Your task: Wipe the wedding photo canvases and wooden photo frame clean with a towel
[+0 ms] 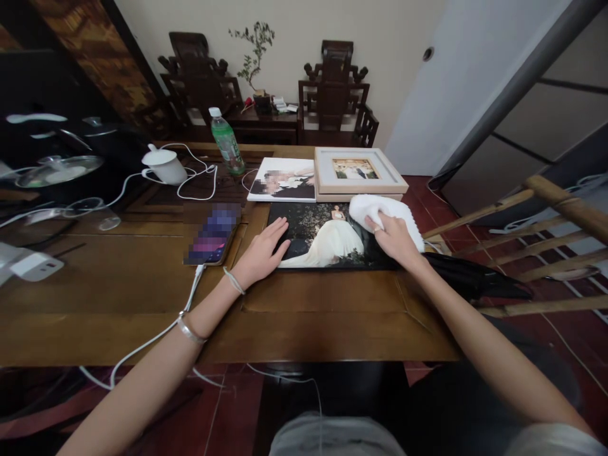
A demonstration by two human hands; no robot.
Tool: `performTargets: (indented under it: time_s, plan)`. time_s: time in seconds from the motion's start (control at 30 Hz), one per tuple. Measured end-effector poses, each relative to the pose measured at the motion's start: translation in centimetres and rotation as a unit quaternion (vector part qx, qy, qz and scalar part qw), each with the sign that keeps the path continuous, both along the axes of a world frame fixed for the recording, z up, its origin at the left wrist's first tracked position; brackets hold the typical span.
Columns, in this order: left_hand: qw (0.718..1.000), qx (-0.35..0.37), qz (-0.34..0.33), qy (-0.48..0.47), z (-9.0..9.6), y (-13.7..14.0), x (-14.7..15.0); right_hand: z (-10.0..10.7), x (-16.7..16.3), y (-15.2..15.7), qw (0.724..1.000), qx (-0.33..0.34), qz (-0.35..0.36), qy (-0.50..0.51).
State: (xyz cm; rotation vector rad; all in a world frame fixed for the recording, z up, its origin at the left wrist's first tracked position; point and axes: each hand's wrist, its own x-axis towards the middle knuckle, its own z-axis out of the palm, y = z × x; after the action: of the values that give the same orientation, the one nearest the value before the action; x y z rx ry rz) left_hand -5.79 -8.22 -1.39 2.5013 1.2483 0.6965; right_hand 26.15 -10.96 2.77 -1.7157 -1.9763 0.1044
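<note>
A dark photo panel point(323, 237) showing a figure in a long white gown lies flat on the wooden table point(323, 310). My left hand point(263, 252) rests flat on the panel's left end, fingers stretched out. At the opposite end, my right hand point(393, 237) grips a fluffy white cloth point(401, 215), pressing it onto the panel's upper right corner. The cloth covers that corner and hangs past the edge. Just behind the panel lie a white-edged photo print point(285, 183) and a pale wooden picture frame point(396, 183), side by side.
Left of my left hand lies a phone point(213, 234) with a charging cable point(192, 294). Farther back stand a green-labelled bottle point(227, 140) and a white lidded cup point(166, 166). A lidded pot point(61, 174) and a charger point(38, 266) are at left. A bamboo chair point(536, 234) stands right.
</note>
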Motion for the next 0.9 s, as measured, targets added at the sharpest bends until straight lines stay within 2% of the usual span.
performTargets:
  time_s: [0.13,0.23,0.33,0.43,0.53,0.6,0.67,0.8,0.9]
  plan:
    - [1.000,0.002,0.001,0.000,-0.1,0.1,0.0,-0.5,-1.4,-5.6,0.993,0.013,0.062,-0.104]
    - [1.000,0.009,-0.003,-0.006,-0.2,0.2,0.1,-0.1,-3.0,-9.9,0.981,-0.004,0.136,-0.135]
    - [1.000,0.016,-0.005,-0.023,-0.1,0.2,0.2,0.7,-3.7,-11.7,0.974,-0.034,0.182,-0.132]
    - [0.997,0.033,-0.007,-0.075,0.4,0.0,0.3,1.2,-4.0,-9.6,0.979,-0.051,0.159,-0.118]
    - [0.986,0.039,0.015,-0.161,1.0,-0.2,0.5,1.2,-5.2,-5.2,0.983,-0.063,0.120,-0.127]
    - [0.970,0.021,0.040,-0.241,1.2,-0.4,0.5,1.1,-7.0,-2.6,0.983,-0.068,0.106,-0.130]
    - [0.947,0.005,0.061,-0.316,1.4,-0.7,0.5,0.9,-9.5,-1.2,0.981,-0.069,0.135,-0.122]
    - [0.917,0.036,0.073,-0.390,2.1,-1.6,0.3,0.5,-14.1,-2.5,0.961,0.002,0.250,-0.118]
    - [0.899,0.072,0.072,-0.426,2.9,-2.4,0.3,0.5,-15.6,-4.5,0.958,0.065,0.243,-0.138]
